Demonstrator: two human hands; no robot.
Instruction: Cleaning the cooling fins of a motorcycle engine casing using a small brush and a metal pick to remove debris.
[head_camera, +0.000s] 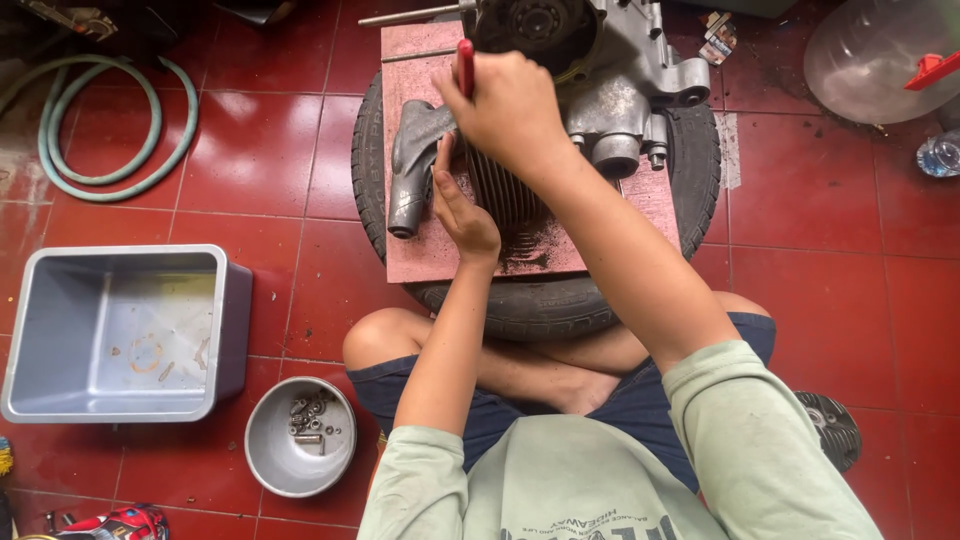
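Setting: informal repair workshop on a red-tiled floor (270, 150). Evidence: engine casing (610, 70) on a board (420, 250) laid over a tyre (560, 305), bowl of bolts (300, 437), grey tub (120, 335), coiled hose (110, 130).

Seated cross-legged at frame centre: right hand (510, 110) gripping red-handled tool (465, 65), left hand (462, 205) steadying dark finned metal cylinder (505, 195) on reddish board (420, 255) over black tyre (540, 305); grey plastic tub (120, 335) lower left.

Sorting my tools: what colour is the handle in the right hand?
Red handle, gripped by the right hand; head view.
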